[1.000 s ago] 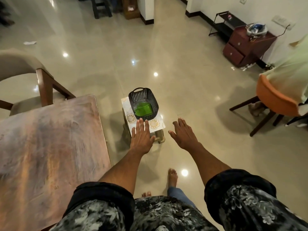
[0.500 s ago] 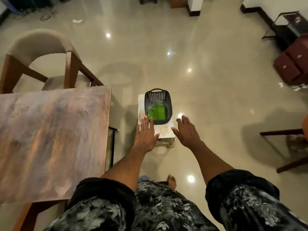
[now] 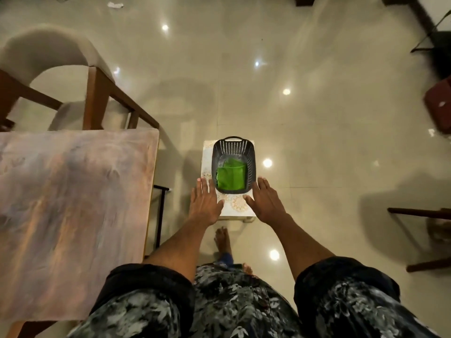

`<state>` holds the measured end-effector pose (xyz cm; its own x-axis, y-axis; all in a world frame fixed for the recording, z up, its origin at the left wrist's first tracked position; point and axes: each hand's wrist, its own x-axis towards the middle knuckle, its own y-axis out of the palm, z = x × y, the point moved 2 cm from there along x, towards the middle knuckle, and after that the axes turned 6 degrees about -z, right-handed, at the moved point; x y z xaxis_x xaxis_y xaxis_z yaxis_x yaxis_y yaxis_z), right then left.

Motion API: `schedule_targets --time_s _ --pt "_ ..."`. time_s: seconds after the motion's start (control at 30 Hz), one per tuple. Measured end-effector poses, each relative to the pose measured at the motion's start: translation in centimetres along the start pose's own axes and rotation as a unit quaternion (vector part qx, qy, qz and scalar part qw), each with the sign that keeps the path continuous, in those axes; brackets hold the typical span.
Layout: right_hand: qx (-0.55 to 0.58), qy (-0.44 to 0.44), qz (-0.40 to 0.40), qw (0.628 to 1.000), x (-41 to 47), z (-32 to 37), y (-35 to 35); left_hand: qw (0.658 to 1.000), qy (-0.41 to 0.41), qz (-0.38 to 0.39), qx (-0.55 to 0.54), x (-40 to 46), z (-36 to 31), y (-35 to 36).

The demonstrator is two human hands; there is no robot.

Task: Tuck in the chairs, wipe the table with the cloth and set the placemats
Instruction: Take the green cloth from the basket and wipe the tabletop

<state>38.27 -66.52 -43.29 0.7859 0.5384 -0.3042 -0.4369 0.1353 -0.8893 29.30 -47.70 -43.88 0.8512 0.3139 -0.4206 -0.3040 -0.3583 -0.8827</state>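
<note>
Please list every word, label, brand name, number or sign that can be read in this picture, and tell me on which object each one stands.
None: no readable text shows anywhere in the head view.
The dark basket shows only a slotted pattern, no label.
The green cloth inside it is plain.
The placemat under the basket carries round ornaments, not letters.
The table shows only mottled colour.
The white scrap on the floor is too small and blurred to read.
</note>
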Motion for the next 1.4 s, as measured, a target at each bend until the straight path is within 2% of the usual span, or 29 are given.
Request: schedule_targets --time_s 0.23,0.43,0.57,0.83,1.07,1.2,1.3,1.4 --pt "-0.003 0.022 -0.016 1.000 5.5 -3.4 -3.1 0.998 0.047 0.011 -0.037 6.7 -5.0 -1.0" --pt "0.003 0.018 0.051 0.999 7.7 -3.5 -2.5 0.999 0.008 0.033 -0.042 8.5 -4.0 -0.3" --pt "0.011 -0.024 0.061 0.998 10.5 -3.3 -1.1 0.997 -0.049 0.035 -0.043 8.6 -2.7 -0.8" --pt "0.003 -0.081 0.094 0.992 16.7 -0.2 2.0 0.991 -0.101 0.030 -0.084 11.3 -0.5 -0.4" --pt "-0.023 -0.059 0.138 0.988 23.1 -4.4 10.6 0.987 -0.061 0.060 -0.139 20.3 0.3 7.7" --pt "-0.039 -0.040 0.152 0.987 27.5 -6.8 15.4 0.988 -0.021 0.040 -0.145 25.1 -0.3 12.2" --pt "-0.037 -0.003 0.138 0.990 30.5 -7.7 16.8 0.980 -0.061 0.031 -0.188 29.2 0.0 14.4" --pt "-0.030 0.043 0.138 0.989 33.2 -8.9 18.5 0.968 -0.112 0.066 -0.216 33.2 1.3 16.7"
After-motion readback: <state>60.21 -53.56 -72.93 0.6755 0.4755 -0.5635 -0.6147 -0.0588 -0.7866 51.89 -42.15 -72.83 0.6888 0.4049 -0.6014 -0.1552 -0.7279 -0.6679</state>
